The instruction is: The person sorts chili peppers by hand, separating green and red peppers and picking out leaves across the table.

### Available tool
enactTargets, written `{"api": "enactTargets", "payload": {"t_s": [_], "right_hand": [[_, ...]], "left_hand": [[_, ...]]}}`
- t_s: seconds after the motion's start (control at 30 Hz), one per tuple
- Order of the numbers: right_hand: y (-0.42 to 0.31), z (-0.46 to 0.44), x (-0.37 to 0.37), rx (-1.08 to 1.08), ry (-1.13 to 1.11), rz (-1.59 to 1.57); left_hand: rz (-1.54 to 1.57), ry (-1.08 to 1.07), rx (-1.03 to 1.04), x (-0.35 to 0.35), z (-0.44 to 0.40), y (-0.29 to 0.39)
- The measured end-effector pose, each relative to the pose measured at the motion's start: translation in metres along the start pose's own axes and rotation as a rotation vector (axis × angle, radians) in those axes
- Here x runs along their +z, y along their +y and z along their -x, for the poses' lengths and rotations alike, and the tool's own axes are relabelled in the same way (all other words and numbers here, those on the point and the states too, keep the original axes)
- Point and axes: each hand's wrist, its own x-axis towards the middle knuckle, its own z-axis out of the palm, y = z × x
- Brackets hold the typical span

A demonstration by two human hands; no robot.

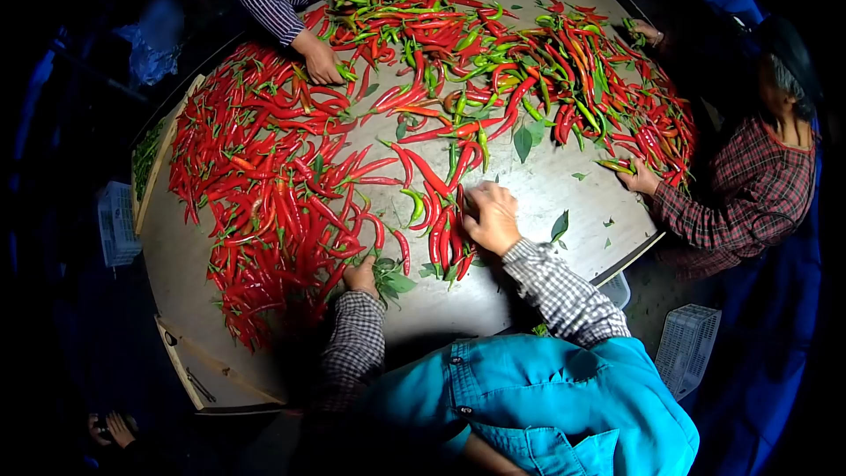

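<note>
My left hand (361,277) is closed at the lower edge of a big heap of red chili peppers (282,203). Green leaves (391,280) stick out beside its fingers and look held there; part of the grip is hidden. Over the middle of the table is my right hand (492,217), slightly blurred, its bent fingers and thumb apart. Its fingertips come close to a small group of red chilies (438,234), and I see nothing held in it. A curved green chili (415,204) lies to the left of that group.
Mixed red and green chilies (564,79) cover the far side of the table (599,203). A co-worker's hand (319,58) works at the top, and another co-worker's hand (641,178) holds chilies at the right. Plastic crates (687,348) stand beside the table; loose leaves (560,226) are scattered.
</note>
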Motion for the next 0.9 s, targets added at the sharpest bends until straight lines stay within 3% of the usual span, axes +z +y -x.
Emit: {"api": "enactTargets", "payload": {"t_s": [0.1,0.23,0.33,0.5,0.6,0.63,0.7,0.77,0.8,0.83,0.87,0.9], "right_hand": [[-0.027,-0.031,0.037,-0.176,-0.054,-0.043],[-0.052,-0.060,0.069,-0.139,-0.082,0.109],[-0.057,-0.067,0.078,-0.026,-0.225,0.172],[-0.054,-0.072,0.104,-0.102,-0.251,0.254],[-0.066,-0.076,0.085,-0.191,-0.102,-0.034],[-0.070,-0.079,0.076,-0.168,-0.155,-0.163],[-0.064,-0.088,0.074,0.034,-0.221,-0.799],[-0.043,-0.095,0.062,0.069,-0.118,-0.961],[-0.031,-0.104,0.064,0.020,-0.058,-1.259],[-0.011,-0.104,0.060,0.215,-0.086,-1.567],[0.009,-0.110,0.054,0.266,-0.046,-1.485],[0.022,-0.116,0.045,0.427,-0.009,-1.683]], "left_hand": [[0.024,0.010,-0.073,0.001,0.001,0.004],[-0.013,0.062,0.008,0.007,0.015,0.016],[-0.033,0.039,0.005,0.008,0.019,0.019],[-0.026,-0.006,-0.005,0.005,0.011,0.012],[0.048,0.018,-0.048,0.003,0.003,0.006],[0.049,0.013,-0.049,0.005,0.007,0.009],[-0.014,0.043,-0.036,0.006,0.014,0.017],[-0.059,0.002,-0.003,0.004,0.014,0.015],[-0.070,0.018,-0.016,0.004,0.014,0.015],[-0.081,0.036,-0.028,0.005,0.013,0.015],[0.008,0.037,-0.054,0.005,0.013,0.016],[0.010,0.038,-0.053,0.006,0.012,0.015]]}}
